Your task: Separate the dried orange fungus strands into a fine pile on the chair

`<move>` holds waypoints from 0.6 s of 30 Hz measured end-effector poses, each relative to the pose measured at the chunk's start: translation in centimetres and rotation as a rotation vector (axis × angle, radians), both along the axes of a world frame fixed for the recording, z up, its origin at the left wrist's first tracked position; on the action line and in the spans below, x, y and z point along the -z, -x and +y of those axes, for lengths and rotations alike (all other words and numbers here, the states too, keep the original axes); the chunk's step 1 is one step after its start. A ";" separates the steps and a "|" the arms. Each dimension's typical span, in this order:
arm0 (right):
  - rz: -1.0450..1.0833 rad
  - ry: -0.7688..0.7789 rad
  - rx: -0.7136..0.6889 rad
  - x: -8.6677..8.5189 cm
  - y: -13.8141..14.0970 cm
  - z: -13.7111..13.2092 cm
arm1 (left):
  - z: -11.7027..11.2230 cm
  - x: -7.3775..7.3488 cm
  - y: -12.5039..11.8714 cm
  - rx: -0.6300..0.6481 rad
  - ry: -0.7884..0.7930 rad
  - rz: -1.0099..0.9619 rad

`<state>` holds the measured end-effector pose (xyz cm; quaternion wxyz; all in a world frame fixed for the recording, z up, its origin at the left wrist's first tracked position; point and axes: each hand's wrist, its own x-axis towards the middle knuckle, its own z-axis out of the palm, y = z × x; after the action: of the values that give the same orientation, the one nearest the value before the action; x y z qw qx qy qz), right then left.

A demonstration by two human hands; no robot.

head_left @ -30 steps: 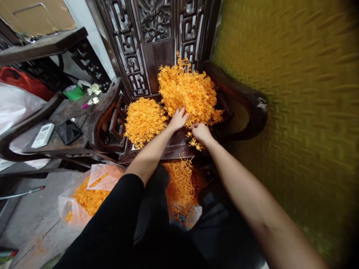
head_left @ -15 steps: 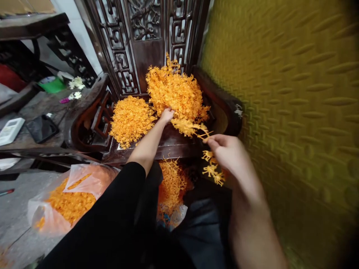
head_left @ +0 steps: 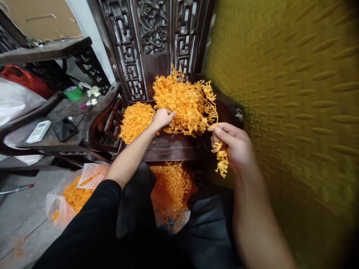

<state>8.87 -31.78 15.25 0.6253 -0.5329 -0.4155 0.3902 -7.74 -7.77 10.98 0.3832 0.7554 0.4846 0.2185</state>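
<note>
My right hand [head_left: 234,144] pinches thin orange plastic flower sprigs [head_left: 210,101]. Their branched heads stand up beside the big pile, and a shorter piece hangs below the fingers. My left hand [head_left: 162,118] is closed at the near left edge of the large orange sprig pile [head_left: 182,99]; what its fingertips hold, if anything, is too small to make out. To the left of that pile lies a smaller heap of orange flower pieces [head_left: 137,121]. Both heaps rest on the dark wooden chair seat [head_left: 174,147].
Between my legs stands a bag of bare orange stems [head_left: 174,183]. On the floor at left is a clear plastic bag [head_left: 64,209] of orange pieces. A side table [head_left: 75,117] holds a white remote [head_left: 39,131] and green tape [head_left: 73,93]. A yellow woven panel [head_left: 280,112] borders the right.
The sprigs in my right hand have swung from pointing left to upright beside the pile. My left hand has come back slightly from the pile. The view has shifted a little.
</note>
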 end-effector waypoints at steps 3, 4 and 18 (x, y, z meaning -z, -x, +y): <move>0.081 0.088 -0.166 0.0 0.4 -0.1 | -3.4 -2.9 2.5 0.196 0.016 -0.410; 0.100 0.121 -0.221 0.0 0.7 -0.1 | -4.7 -3.7 3.2 0.284 0.054 -0.537; 0.427 0.169 -0.411 0.8 8.2 2.9 | -10.8 -3.7 8.8 0.318 0.161 -0.462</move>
<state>0.68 -28.87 14.47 0.5600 -0.3935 -0.3399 0.6450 -16.51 -18.59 14.70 0.5713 0.7193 0.2760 0.2827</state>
